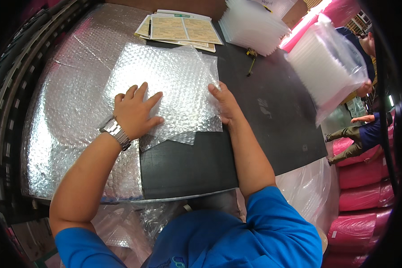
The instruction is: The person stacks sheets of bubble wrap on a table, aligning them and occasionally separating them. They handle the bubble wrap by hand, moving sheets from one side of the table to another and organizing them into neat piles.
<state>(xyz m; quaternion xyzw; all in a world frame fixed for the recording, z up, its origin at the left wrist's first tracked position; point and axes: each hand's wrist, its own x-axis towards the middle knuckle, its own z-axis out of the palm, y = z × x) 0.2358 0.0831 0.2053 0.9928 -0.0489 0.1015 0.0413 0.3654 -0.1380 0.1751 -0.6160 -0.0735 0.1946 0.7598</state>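
Observation:
In front of me lies a small pile of clear bubble wrap sheets (169, 85), their edges not quite lined up. My left hand (136, 111), with a metal-band watch on its wrist, rests on the pile's left part, fingers spread. At the right edge, my right hand (224, 102) holds the sheets, thumb on top and the other fingers partly hidden at the side. Beneath the pile's left part a large bubble wrap sheet (76, 85) covers the table. The pile's right part lies over the black table top (192, 167).
Yellowish printed forms (169, 29) and a pen lie at the back. Beside them stands a stack of white foam-like sheets (250, 29). A yellow-black tape measure (252, 54) sits nearby. At right, a person holds a bagged stack (319, 67); another stands near pink rolls (366, 196).

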